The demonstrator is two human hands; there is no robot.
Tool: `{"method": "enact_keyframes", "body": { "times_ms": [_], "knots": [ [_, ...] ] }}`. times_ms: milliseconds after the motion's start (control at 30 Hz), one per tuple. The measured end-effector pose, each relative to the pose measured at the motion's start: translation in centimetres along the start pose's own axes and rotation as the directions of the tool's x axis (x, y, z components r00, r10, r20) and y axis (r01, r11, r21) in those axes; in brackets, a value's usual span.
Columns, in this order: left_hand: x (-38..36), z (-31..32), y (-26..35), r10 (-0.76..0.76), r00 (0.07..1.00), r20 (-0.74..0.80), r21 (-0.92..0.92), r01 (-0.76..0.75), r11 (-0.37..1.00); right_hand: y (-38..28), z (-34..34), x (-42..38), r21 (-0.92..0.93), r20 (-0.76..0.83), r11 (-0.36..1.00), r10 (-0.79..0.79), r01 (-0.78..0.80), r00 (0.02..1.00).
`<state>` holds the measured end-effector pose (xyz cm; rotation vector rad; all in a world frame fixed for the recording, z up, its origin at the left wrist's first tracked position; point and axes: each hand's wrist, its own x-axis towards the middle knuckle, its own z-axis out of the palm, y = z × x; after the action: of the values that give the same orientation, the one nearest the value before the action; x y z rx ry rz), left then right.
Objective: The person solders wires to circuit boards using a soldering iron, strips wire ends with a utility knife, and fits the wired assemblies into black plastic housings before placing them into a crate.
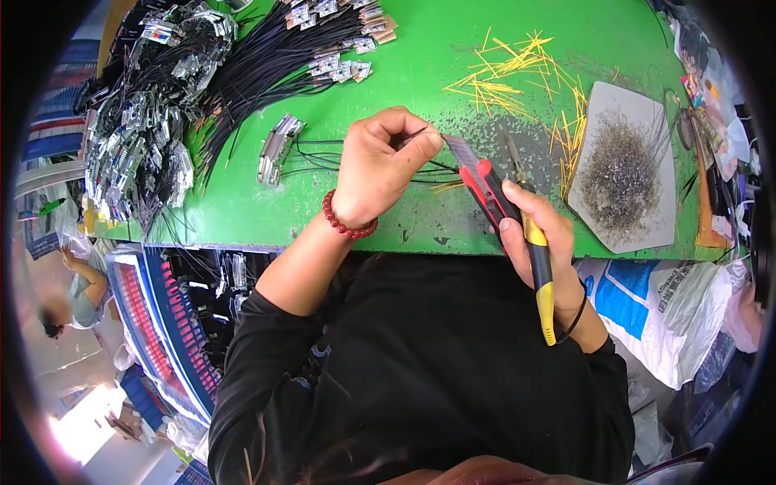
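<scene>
My left hand [376, 166], with a red bead bracelet at the wrist, is closed, thumb and forefinger pinching the end of a black wire [420, 131]. Several black wires [319, 158] run under this hand from a small group of silver metal-cased parts [279, 149] lying on the green table. My right hand [540, 230] grips two tools together. One is a red and black utility knife [482, 182], its blade out and close to the left fingertips. The other is a yellow and black soldering iron [542, 283], its tip pointing away from me.
Bundles of black cables [259, 73] and a heap of silver connectors [145, 121] cover the left of the green table [420, 48]. Thin yellow strips [505, 89] lie scattered at the back. A grey board [618, 230] with dark debris lies right. Another person [81, 291] is far left.
</scene>
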<state>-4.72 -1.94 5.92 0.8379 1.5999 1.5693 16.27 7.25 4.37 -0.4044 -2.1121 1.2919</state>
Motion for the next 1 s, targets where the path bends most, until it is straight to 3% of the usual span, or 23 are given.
{"method": "enact_keyframes", "body": {
  "times_ms": [400,467,600,1000],
  "knots": [
    [0.0,-0.5,0.0,0.003,1.000,0.006,0.093,-0.004,0.996,0.0,-0.2,0.4,-0.037,0.029,0.999,-0.030,0.031,0.999],
    [0.0,-0.5,0.0,-0.001,1.000,0.005,0.099,0.001,0.995,-0.3,-0.4,0.4,-0.004,0.049,0.999,0.052,-0.052,0.997],
    [0.1,-0.5,0.0,-0.021,1.000,0.015,0.058,0.020,0.998,-0.7,-0.7,0.4,0.015,0.084,0.994,0.111,-0.112,0.990],
    [-0.1,-0.3,-0.2,-0.002,0.999,-0.037,-0.121,-0.003,0.993,0.0,0.7,0.1,0.046,-0.014,0.998,0.035,-0.035,0.999]
  ]
}}
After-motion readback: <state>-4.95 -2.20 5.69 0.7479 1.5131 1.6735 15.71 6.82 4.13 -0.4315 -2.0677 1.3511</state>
